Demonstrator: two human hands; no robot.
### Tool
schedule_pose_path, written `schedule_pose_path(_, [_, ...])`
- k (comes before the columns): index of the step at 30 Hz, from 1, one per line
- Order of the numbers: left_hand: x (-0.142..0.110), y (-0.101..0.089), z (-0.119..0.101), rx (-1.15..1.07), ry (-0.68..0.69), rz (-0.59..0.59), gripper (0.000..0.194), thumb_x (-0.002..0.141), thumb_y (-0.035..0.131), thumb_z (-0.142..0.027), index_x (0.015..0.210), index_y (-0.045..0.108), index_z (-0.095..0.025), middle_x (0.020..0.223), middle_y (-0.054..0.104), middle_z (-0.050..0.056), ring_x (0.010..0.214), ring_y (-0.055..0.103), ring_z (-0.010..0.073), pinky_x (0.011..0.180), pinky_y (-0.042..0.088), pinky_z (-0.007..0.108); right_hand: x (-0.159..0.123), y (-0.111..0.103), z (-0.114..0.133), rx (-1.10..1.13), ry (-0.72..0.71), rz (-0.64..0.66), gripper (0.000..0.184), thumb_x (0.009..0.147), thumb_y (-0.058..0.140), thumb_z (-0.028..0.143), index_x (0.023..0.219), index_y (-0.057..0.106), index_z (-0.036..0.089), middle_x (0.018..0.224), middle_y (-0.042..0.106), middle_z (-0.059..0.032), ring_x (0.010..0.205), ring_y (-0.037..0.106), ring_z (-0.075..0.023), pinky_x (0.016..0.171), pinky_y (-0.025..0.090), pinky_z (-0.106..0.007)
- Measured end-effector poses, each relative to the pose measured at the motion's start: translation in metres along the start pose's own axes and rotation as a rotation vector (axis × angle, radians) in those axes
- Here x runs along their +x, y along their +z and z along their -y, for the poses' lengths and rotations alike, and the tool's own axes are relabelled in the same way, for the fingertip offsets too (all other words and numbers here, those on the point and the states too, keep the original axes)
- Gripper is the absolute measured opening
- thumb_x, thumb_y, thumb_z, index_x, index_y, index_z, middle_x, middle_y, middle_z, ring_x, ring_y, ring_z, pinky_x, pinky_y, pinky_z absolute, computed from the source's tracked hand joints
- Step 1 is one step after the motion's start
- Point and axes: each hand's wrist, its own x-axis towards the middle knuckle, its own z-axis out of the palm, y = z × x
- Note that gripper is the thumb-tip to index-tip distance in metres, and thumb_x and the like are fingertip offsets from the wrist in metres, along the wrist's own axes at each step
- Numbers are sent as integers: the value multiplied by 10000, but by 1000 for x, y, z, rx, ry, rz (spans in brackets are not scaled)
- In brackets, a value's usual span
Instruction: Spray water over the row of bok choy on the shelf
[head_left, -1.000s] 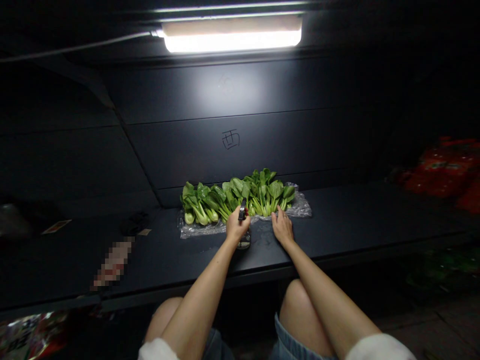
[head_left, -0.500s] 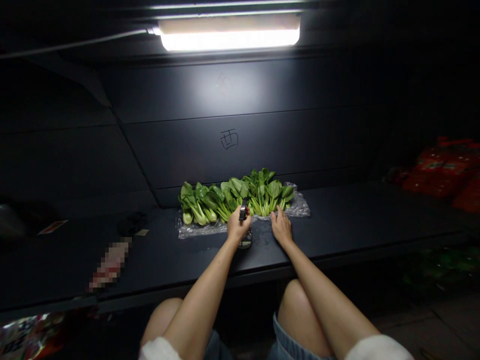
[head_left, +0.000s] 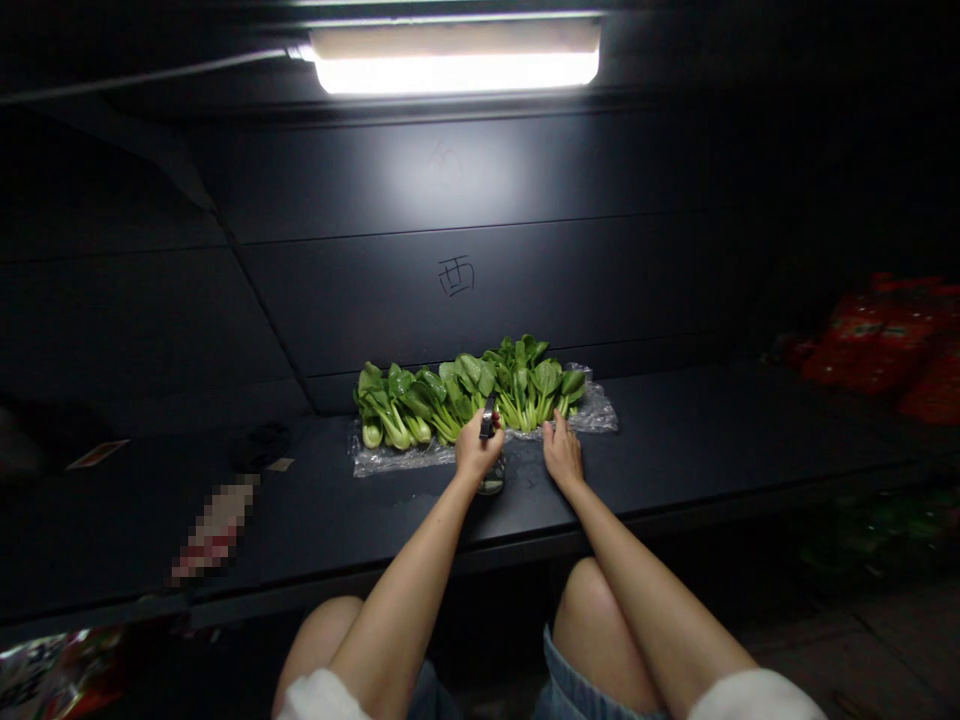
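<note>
My left hand (head_left: 475,452) is wrapped round a spray bottle (head_left: 491,482) with a black trigger head and a clear body, most of it hidden behind the hand. Just beyond it lies a row of green bok choy (head_left: 456,398), leaves toward the back panel and pale stems toward me. Under the greens is a crumpled sheet of clear plastic (head_left: 600,405). My right hand (head_left: 562,452) holds nothing; its fingers reach out, with the tips at the stems on the right end of the row. Whether they touch the stems I cannot tell.
All this is on a dark shelf (head_left: 697,430) below a bright tube light (head_left: 457,72). Red packages (head_left: 877,340) are stacked at the far right. A blurred-out item (head_left: 217,525) and a small card (head_left: 99,454) lie to the left. Below the shelf's left edge are shiny packets (head_left: 60,670).
Both hands stay almost where they were, the left one still round the spray bottle. The view has shifted slightly; the greens look unchanged.
</note>
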Motion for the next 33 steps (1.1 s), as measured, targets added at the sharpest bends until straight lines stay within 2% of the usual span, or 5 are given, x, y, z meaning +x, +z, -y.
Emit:
schedule_pose_path(7, [-1,3,-4,10,23,-3,208,743,575,-202,944,624,-225,865,693,7,799,642,165,759,480,262,1,3,-5,45,32,-34,541,983,263,355,1395,475,76,1312,624,-217,1180,609,-279,986,442,-393])
schedule_pose_path(16, [2,9,-3,-41,-57,-62,162,765,570,-213,917,625,-220,819,686,4,736,650,154,692,484,245,1,2,-2,75,52,-14,558,979,256,364,1388,477,55,1333,607,-225,1207,597,-282,1013,431,-392])
schedule_pose_path(21, [1,13,-1,-36,30,-42,251,744,573,-184,987,620,-223,892,694,7,771,640,155,743,490,261,1,1,-2,118,43,-28,559,978,254,374,1391,480,72,1348,601,-212,1226,587,-279,1029,426,-395])
schedule_pose_path(25, [1,18,-3,-41,110,-30,248,749,564,-191,992,609,-207,923,689,25,809,636,165,775,481,270,2,0,-4,182,69,-57,584,973,232,386,1392,482,64,1360,587,-222,1241,577,-281,1036,429,-398])
schedule_pose_path(33, [2,24,-11,-24,40,-8,160,764,541,-207,913,599,-202,789,658,6,739,630,161,706,472,261,6,2,-12,374,140,-121,642,953,240,497,1374,502,89,1350,594,-221,1250,569,-285,1035,438,-420])
